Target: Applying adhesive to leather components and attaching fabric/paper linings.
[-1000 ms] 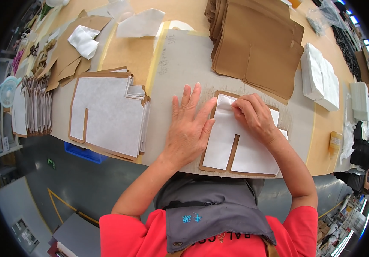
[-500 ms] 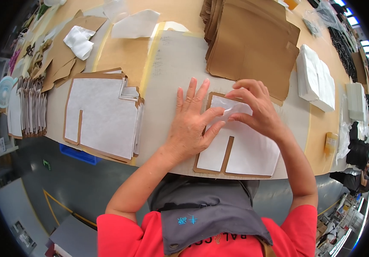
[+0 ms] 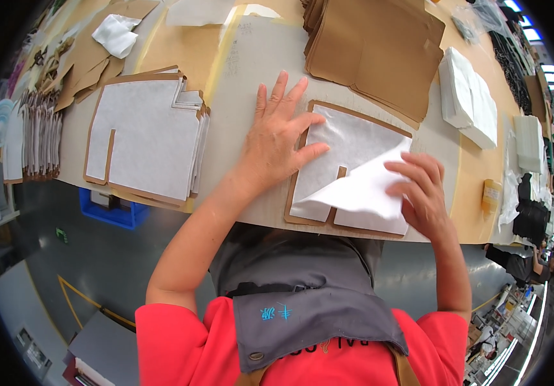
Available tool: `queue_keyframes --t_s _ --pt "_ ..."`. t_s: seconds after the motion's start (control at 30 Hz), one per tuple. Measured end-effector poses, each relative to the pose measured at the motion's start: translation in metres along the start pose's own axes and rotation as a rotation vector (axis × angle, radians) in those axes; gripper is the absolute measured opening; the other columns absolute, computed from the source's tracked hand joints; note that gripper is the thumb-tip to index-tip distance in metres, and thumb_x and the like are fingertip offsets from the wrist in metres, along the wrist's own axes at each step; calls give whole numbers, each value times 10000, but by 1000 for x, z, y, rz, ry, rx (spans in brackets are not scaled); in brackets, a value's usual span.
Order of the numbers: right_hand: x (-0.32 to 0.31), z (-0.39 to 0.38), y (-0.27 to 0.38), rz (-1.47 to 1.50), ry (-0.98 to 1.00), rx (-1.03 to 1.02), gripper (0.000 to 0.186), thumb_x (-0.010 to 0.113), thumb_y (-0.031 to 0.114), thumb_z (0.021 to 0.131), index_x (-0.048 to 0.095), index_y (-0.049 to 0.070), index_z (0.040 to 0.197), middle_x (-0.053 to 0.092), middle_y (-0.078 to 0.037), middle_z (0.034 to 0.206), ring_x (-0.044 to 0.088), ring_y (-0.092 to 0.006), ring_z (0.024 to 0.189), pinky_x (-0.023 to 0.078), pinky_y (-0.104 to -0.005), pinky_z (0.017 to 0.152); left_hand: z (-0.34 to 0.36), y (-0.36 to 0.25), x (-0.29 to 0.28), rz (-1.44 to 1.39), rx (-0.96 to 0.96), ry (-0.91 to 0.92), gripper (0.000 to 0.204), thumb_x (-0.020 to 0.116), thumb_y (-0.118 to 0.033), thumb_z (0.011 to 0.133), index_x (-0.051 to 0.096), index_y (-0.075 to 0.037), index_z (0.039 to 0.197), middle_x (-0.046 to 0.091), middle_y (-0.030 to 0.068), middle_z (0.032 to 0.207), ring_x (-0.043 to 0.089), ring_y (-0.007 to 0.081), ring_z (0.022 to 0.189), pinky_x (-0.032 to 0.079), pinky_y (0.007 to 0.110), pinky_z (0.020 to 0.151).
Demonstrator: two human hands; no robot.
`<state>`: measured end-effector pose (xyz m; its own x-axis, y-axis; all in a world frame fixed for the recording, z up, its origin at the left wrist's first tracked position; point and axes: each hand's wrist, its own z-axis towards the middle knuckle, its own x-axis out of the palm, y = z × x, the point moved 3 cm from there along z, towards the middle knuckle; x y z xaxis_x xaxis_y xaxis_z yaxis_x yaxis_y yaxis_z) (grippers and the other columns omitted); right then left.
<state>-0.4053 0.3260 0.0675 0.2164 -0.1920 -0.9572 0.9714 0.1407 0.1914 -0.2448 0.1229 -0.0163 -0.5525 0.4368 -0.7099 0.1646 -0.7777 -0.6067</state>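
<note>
A flat brown piece [image 3: 354, 110] with a white face [image 3: 348, 135] and a narrow slot lies near the table's front edge. A thin white backing sheet [image 3: 360, 191] is lifted off its far part and folds back diagonally toward me. My right hand [image 3: 424, 192] grips that sheet's loose edge at the piece's right side; the fingertips are partly behind it. My left hand [image 3: 277, 143] lies with fingers spread at the piece's left edge. Its thumb and index finger rest on the white face, holding nothing.
To the left sits a stack of similar white-faced pieces [image 3: 142, 135]. Brown sheets [image 3: 373, 51] are piled beyond the work, with folded white sheets [image 3: 469, 100] at right. A yellowish bottle [image 3: 491, 196] stands farther right. A blue crate [image 3: 132, 215] is below the table edge.
My right hand has moved right and toward me, pulling the white sheet back from the far edge. My left hand stays at the piece's left side. The whole view has shifted.
</note>
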Motion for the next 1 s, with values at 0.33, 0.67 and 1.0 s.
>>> queue_keyframes --t_s 0.33,0.67,1.0 --pt "-82 -165 58 354 -902 638 285 567 262 960 548 15 1101 687 -168 995 678 -303 903 381 -520 1043 4 -1 2 21 23 -3 383 820 -373 751 731 -167 1061 413 136 1517 229 372 1474 137 547 1197" --pt "-192 -200 -31 -166 -1183 957 339 594 185 991 559 -46 1237 611 -140 1216 599 -213 1065 496 -365 929 1 -1 -2 12 -13 -25 429 804 -323 788 688 -174 1173 446 112 1500 275 349 1461 150 519 1202" --pt "-68 -175 -230 175 -96 896 494 613 196 979 467 17 1416 580 -68 1332 530 -154 1206 392 -274 1039 -14 -57 9 -7 223 242 479 673 -141 875 580 -113 1344 442 131 1496 316 350 1446 179 501 1200"
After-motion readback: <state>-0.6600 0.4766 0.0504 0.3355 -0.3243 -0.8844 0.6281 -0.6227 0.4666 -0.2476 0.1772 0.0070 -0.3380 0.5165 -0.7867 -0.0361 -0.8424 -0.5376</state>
